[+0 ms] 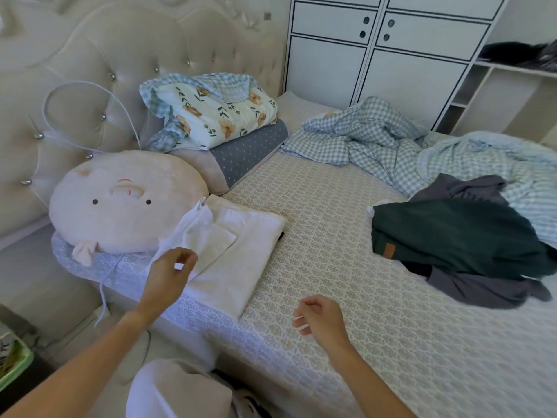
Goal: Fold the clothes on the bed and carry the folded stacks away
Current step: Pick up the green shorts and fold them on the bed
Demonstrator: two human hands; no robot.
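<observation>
Folded white garment (238, 236) lying flat near the bed's (331, 251) pillow end, dark green top (452, 233) crumpled over grey clothes (482, 288) at the far side

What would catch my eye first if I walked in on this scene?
Probably the round pig-face cushion at the head of the bed, with a folded white garment lying beside it. Then the dark green garment heaped unfolded on grey clothes at the right. Both hands, left hand and right hand, hover empty over the bed.
</observation>
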